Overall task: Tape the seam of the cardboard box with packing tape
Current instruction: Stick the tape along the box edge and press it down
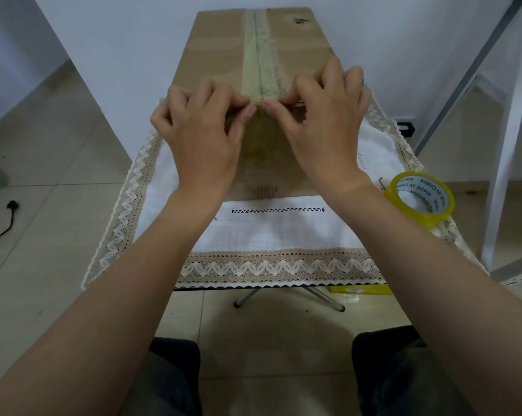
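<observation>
A long brown cardboard box lies on the small table, its top seam running away from me. A yellowish strip of packing tape covers that seam and folds down over the box's near edge onto the front face. My left hand and my right hand sit side by side at that near edge, fingers curled, with the thumbs and forefingers pressing the tape at the corner. The yellow tape roll lies on the cloth to the right of my right wrist, apart from both hands.
A white cloth with a lace zigzag border covers the folding table. A white metal frame stands to the right. A black cable with a plug lies on the tiled floor at left. A yellow flat object shows under the table's front right.
</observation>
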A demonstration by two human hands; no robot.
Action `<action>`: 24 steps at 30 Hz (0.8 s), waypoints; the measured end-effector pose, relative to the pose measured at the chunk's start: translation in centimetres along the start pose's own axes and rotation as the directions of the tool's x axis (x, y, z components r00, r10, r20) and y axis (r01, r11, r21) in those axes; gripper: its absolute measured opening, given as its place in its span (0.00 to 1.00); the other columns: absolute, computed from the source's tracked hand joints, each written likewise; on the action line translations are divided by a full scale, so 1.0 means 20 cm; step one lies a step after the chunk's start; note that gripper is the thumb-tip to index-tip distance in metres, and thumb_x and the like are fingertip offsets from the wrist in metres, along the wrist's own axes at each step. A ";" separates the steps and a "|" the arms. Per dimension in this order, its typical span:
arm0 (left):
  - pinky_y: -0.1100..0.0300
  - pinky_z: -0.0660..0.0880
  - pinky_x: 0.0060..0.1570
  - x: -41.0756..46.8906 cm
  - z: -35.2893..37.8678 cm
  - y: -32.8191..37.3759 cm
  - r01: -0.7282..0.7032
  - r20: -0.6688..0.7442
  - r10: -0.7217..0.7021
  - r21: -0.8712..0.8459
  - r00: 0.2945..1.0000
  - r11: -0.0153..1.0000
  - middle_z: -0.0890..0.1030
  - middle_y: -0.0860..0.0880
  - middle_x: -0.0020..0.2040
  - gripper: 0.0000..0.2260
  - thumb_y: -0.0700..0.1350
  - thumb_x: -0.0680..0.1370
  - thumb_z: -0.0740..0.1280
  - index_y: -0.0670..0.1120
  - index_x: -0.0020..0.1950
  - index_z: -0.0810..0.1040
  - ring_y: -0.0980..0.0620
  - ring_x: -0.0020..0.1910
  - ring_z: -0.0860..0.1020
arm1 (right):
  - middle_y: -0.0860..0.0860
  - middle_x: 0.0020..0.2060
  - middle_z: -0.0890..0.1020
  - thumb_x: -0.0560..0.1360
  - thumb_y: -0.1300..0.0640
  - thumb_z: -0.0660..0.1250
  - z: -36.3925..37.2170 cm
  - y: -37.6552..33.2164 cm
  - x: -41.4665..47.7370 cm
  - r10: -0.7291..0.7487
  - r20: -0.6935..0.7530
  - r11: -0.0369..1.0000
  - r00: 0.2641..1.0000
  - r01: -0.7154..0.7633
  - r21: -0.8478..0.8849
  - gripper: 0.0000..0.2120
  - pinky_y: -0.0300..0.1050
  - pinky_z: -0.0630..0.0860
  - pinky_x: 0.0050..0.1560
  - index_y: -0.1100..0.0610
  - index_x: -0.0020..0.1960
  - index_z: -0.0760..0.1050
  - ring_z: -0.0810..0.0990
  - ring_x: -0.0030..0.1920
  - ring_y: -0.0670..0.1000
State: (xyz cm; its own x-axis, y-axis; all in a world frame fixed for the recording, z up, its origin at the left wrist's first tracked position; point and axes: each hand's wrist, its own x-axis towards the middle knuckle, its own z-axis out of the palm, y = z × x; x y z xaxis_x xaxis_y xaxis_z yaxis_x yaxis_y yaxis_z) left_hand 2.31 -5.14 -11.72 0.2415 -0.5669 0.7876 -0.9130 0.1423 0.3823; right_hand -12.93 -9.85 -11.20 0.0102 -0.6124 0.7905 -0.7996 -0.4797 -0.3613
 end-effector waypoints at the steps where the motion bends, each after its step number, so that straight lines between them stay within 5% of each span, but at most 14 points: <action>1: 0.47 0.64 0.60 0.00 0.00 0.00 0.004 0.002 -0.004 -0.006 1.000 1.000 0.81 0.58 0.49 0.13 0.62 0.80 0.66 0.55 0.50 0.82 0.50 0.55 0.73 | 0.53 0.46 0.77 0.75 0.34 0.69 0.01 0.01 0.00 -0.008 -0.004 1.000 1.000 0.008 -0.002 0.21 0.56 0.68 0.53 0.52 0.41 0.77 0.74 0.52 0.61; 7: 0.53 0.59 0.58 0.00 0.00 -0.04 -0.071 0.036 0.070 0.026 0.997 0.997 0.81 0.55 0.51 0.16 0.64 0.78 0.67 0.52 0.52 0.82 0.46 0.56 0.74 | 0.56 0.52 0.79 0.76 0.33 0.68 -0.01 0.03 -0.05 -0.127 0.005 0.987 0.992 0.127 -0.098 0.23 0.55 0.65 0.53 0.54 0.51 0.79 0.77 0.54 0.62; 24: 0.41 0.69 0.55 -0.05 -0.01 -0.11 -0.275 0.181 0.229 0.300 0.957 0.913 0.79 0.45 0.59 0.35 0.71 0.67 0.72 0.51 0.65 0.73 0.37 0.56 0.76 | 0.57 0.64 0.76 0.71 0.37 0.72 -0.02 0.09 -0.14 -0.214 0.125 0.950 0.969 0.236 -0.204 0.30 0.58 0.65 0.65 0.52 0.67 0.73 0.63 0.61 0.56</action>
State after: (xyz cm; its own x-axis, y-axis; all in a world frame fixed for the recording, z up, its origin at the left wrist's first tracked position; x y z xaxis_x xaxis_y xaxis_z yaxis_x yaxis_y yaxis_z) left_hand 4.18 -4.79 -13.20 -0.0373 -0.6567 0.7532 -0.9990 0.0427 -0.0123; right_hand -14.54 -8.80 -13.80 0.2562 -0.5692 0.7813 -0.8798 -0.4720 -0.0554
